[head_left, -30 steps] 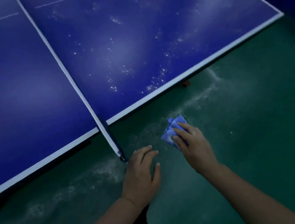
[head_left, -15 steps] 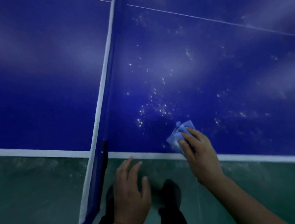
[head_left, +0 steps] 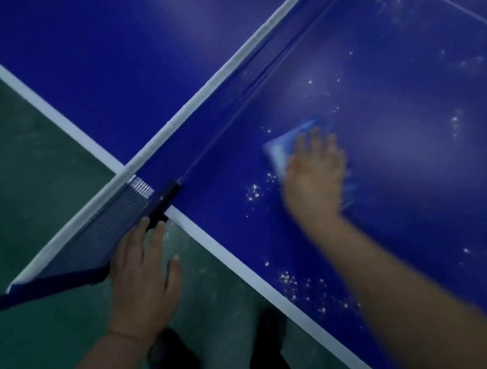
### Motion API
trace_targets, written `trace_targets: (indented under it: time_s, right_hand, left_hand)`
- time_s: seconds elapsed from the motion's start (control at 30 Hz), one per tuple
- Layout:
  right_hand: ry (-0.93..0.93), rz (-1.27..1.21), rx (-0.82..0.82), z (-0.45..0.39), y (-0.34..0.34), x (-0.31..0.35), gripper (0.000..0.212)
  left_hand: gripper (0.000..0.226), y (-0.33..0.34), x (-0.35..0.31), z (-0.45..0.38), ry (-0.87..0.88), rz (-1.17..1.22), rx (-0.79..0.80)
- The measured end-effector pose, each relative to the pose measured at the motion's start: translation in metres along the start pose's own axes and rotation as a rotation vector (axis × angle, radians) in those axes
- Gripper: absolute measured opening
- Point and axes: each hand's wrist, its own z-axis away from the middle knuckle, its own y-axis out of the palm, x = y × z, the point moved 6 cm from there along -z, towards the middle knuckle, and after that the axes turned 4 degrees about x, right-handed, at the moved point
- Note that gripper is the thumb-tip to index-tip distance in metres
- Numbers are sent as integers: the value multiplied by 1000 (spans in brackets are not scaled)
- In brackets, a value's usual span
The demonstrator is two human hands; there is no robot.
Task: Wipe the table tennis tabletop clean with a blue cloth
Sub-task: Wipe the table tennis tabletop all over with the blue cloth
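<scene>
The blue table tennis tabletop (head_left: pixel 411 169) fills the upper and right part of the head view, with white edge lines. White crumbs (head_left: pixel 310 290) speckle it near the edge and further in. My right hand (head_left: pixel 315 178) lies flat, fingers spread, pressing the blue cloth (head_left: pixel 280 148) onto the tabletop right of the net; the cloth shows past my fingertips and is blurred. My left hand (head_left: pixel 140 281) hovers open off the table's side, its fingertips by the net post (head_left: pixel 164 203).
The net (head_left: pixel 227 77) with its white top band runs diagonally across the table and overhangs the edge at lower left. A green floor (head_left: pixel 32 202) dusted with white lies beside the table. My dark shoes (head_left: pixel 169 364) stand near the table edge.
My right hand has carried the cloth from over the floor onto the tabletop and now lies flat on it. The view has swung left, and my left hand has come up to the net post.
</scene>
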Motion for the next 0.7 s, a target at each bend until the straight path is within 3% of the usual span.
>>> trace_targets:
  time_s: [0.1,0.17,0.23,0.3,0.37,0.43,0.5,0.57,0.63,0.7]
  right_hand:
    - [-446,-22,170,96,23,107,58]
    - [-585,12,240,94,24,106,55]
    - [-461,131,163,49,18,55,54]
    - [-118,99,95,-1,0,-13,52]
    - [122,-10,82,-16,-10,-31,54]
    - [4,17,60,13,1,24,55]
    - [-391,50,107,77,19,95,56]
    - [-634,86,171,111,27,103,52]
    - [-567,121,139,72,16,59,50]
    - [-292,136,71,8,-1,2,48]
  left_hand:
    - [61,-5,3,8,12,-38,-21]
    - [59,-7,7,11,13,-37,-39]
    - [58,-7,12,15,17,-31,-52]
    - [57,-7,14,18,42,-25,-52]
    - [56,-9,16,19,46,-27,-55]
    - [56,-9,17,20,40,-32,-50]
    - [57,-9,20,19,35,-42,-39]
    - [57,-8,19,17,55,-65,-18]
    - [58,-7,19,16,53,-71,-20]
    - [58,-6,19,14,43,-50,-25]
